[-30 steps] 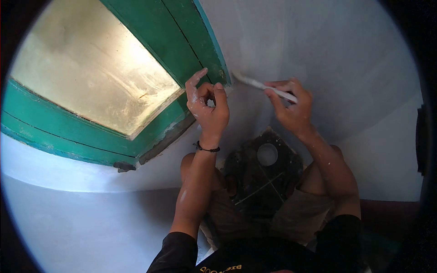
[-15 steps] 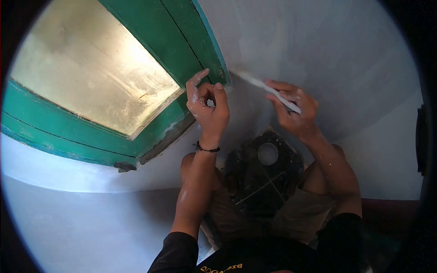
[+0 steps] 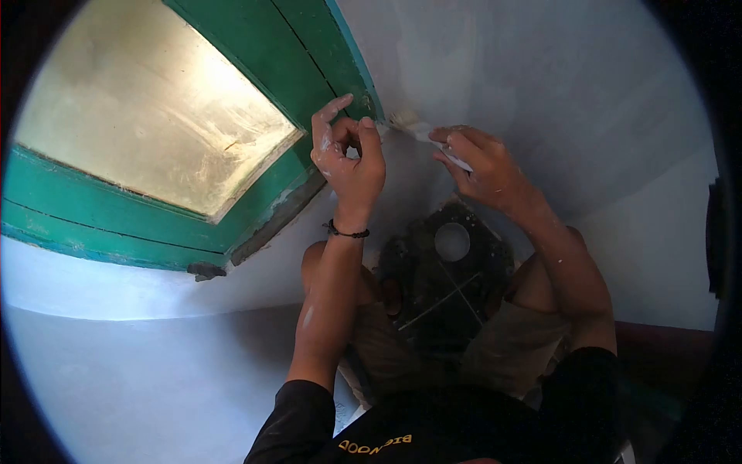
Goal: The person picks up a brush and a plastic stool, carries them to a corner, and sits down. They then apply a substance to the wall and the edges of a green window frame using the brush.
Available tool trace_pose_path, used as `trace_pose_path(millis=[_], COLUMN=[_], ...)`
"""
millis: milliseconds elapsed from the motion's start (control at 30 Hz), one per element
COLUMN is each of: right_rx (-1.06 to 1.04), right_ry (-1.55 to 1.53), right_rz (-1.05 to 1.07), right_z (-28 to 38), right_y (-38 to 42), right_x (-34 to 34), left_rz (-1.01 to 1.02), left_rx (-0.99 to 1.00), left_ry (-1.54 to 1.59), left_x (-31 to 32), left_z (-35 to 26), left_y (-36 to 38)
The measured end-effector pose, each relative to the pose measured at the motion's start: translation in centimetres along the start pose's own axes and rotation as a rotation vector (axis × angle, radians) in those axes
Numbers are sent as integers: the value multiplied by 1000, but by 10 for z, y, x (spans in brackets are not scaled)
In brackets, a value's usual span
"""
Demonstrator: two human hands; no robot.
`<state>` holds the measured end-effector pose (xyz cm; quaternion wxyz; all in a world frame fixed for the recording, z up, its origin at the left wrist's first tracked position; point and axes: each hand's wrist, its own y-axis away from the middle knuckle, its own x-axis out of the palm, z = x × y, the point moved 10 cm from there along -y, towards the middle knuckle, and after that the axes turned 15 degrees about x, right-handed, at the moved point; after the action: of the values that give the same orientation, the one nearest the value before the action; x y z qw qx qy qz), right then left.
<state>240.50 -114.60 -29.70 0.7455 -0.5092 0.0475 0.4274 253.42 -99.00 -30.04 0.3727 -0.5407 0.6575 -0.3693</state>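
My right hand (image 3: 483,166) grips a paintbrush (image 3: 423,133) by its white-coated handle. The pale bristles touch the grey-white wall (image 3: 495,69) beside the lower corner of a green window frame (image 3: 321,58). To the left, my left hand (image 3: 352,158) is raised close to that frame corner, its index finger and thumb apart and the other fingers curled. Nothing shows in its grasp. White smears mark its fingers, and a dark cord bracelet (image 3: 348,232) circles the wrist.
Lit glass (image 3: 162,100) fills the window at upper left. Rough bare masonry (image 3: 278,216) runs under the frame's lower edge. Between my knees, a round white container (image 3: 451,242) stands on a dark tiled floor (image 3: 440,301). A dark red band (image 3: 665,348) lies at right.
My right hand has moved left and slightly up, and the brush has turned so its bristles now show against the wall. My left hand keeps nearly the same pose; the view has shifted slightly.
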Motion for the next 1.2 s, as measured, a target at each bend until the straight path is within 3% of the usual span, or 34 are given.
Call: trace_pose_path(millis=[67,167,367,467,1200], right_rx=[36,-225,152,211,161], right_ry=[-20,-139,-1,29,-75], right_rz=[25,-334,306,413,254], right_z=[-2,17,-27,-32,-32], right_y=[0,3,9,15,2], right_x=[-2,-31,31,38,13], left_rz=[5,-12,-70,-101,-19], left_rx=[12,6,-34,-38,-3], left_ry=[-14,-13,40,35,-23], left_x=[0,-4,-4,-8,-4], left_z=[-3,-6,0,2,1], left_y=[-1,-2,-1,0,-2])
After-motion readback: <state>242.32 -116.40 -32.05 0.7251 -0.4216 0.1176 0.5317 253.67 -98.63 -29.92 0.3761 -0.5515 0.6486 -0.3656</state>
